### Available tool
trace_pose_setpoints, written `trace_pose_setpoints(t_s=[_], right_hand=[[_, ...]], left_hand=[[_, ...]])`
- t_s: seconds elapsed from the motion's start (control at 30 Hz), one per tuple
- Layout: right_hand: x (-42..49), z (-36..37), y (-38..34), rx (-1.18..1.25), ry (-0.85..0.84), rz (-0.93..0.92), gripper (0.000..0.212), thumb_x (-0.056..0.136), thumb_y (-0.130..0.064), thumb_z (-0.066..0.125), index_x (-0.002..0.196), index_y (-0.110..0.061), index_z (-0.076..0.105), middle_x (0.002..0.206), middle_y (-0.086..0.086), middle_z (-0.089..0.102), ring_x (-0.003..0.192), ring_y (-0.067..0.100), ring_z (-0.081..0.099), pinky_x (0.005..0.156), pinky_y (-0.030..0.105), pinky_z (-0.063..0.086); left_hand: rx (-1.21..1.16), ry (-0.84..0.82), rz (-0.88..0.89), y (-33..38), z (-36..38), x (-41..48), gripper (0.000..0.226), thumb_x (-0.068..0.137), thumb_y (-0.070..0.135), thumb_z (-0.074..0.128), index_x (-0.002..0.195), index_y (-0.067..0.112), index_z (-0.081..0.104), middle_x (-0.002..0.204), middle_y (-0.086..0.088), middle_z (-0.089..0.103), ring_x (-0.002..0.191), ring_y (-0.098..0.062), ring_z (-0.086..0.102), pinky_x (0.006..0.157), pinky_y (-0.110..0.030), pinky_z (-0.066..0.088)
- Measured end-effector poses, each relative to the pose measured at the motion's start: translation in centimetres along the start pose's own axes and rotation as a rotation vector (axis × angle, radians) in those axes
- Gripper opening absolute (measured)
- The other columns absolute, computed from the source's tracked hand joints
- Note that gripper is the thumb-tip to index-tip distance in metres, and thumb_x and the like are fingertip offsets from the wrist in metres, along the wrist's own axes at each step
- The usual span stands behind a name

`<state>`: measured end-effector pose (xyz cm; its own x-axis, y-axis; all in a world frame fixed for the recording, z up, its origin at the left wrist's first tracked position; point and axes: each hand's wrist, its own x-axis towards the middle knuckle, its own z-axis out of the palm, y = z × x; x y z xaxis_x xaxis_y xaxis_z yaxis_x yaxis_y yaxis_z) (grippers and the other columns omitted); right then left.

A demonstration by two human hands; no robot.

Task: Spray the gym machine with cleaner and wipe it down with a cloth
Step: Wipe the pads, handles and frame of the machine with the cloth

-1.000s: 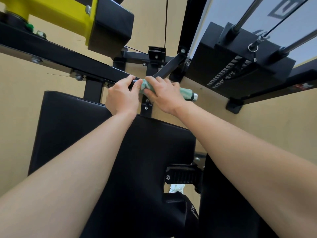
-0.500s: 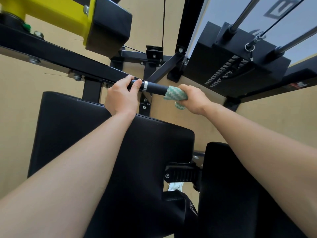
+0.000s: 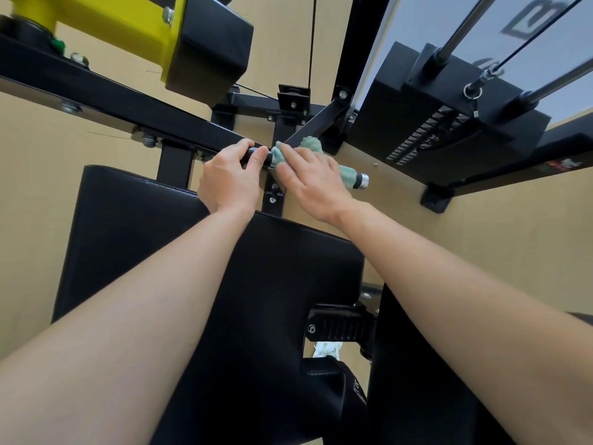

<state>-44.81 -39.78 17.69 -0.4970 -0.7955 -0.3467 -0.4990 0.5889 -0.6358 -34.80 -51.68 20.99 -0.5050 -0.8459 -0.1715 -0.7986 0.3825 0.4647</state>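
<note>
Your left hand (image 3: 229,181) grips the inner end of the handle (image 3: 253,154), fingers (image 3: 244,146) curled round the black tube where it leaves the gym machine (image 3: 122,97). Your right hand (image 3: 309,187) lies flat over the cloth (image 3: 348,175), fingers (image 3: 288,152) nearly straight, pressing it onto the handle rather than closing round it. The cloth is wrapped along the handle from just beside your left thumb almost to the chrome end cap (image 3: 362,180), with one loose fold standing up behind your right hand. No cleaner bottle is in view.

Judged from this position, the step in hand is wiping the handle.

Hazards:
- Loss of cloth. A flat palm gives little hold; a fast stroke toward the end cap may carry the cloth off the free end, and it would fall past the back pad (image 3: 160,236).
- Uneven cleaning. Pressure from above only may leave the underside of the handle untouched.
- Missed area. The section under your left hand cannot be wiped until you shift that grip.
- Snagging. The loose fold lies near the diagonal strut and its bolts; it may catch there.
</note>
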Motion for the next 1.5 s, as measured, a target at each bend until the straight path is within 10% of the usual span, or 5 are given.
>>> trace_pose_setpoints(t_s=[0.33,0.6,0.8,1.0,1.5], right_hand=[[-1.8,-3.2,6.9,-0.004,-0.027,0.323,0.039,0.111,-0.045,0.029,0.118,-0.024,0.061,0.114,0.006,0.065,0.108,0.03,0.059,0.09,0.043,0.046],[-3.5,-0.6,1.1,0.147,0.147,0.164,0.047,0.108,-0.022,0.05,0.155,-0.024,0.045,0.161,-0.002,0.044,0.151,0.019,0.032,0.126,0.039,0.022],[-8.4,-0.1,-1.2,0.334,0.365,0.282,0.026,0.103,-0.023,0.061,0.127,-0.021,0.073,0.122,0.002,0.073,0.109,0.017,0.064,0.097,0.033,0.053],[-15.0,0.2,-3.4,0.754,0.54,0.36,0.014,0.095,-0.007,0.071,0.1,-0.017,0.079,0.097,-0.01,0.075,0.095,0.004,0.071,0.086,0.02,0.057],[-34.1,-5.8,-15.4,0.962,0.526,0.436,0.02,0.099,-0.014,0.064,0.116,-0.022,0.071,0.107,0.0,0.073,0.102,0.013,0.071,0.082,0.027,0.061]], left_hand=[[-0.014,-0.018,-0.013,0.2,0.4,-0.2,0.033,0.104,0.051,0.052,0.127,0.033,0.067,0.115,0.006,0.07,0.096,-0.009,0.05,0.059,-0.023,0.034],[0.002,-0.144,0.03,-0.2,0.4,-0.8,0.052,0.108,0.029,0.05,0.158,0.024,0.037,0.16,0.006,0.043,0.14,-0.022,0.047,0.104,-0.04,0.047],[-0.106,-0.229,-0.03,-0.1,-0.9,-1.3,0.057,0.106,0.023,0.051,0.16,0.019,0.035,0.168,0.001,0.031,0.152,-0.023,0.032,0.123,-0.035,0.027],[-0.479,-0.217,-0.128,1.2,-3.2,-7.4,0.033,0.1,0.015,0.06,0.13,0.019,0.07,0.127,0.005,0.07,0.117,-0.006,0.063,0.109,-0.029,0.049],[-0.844,-0.621,-0.017,3.3,-16.2,-26.8,0.008,0.098,0.015,0.068,0.097,0.011,0.075,0.09,-0.004,0.076,0.086,-0.015,0.072,0.076,-0.033,0.06]])
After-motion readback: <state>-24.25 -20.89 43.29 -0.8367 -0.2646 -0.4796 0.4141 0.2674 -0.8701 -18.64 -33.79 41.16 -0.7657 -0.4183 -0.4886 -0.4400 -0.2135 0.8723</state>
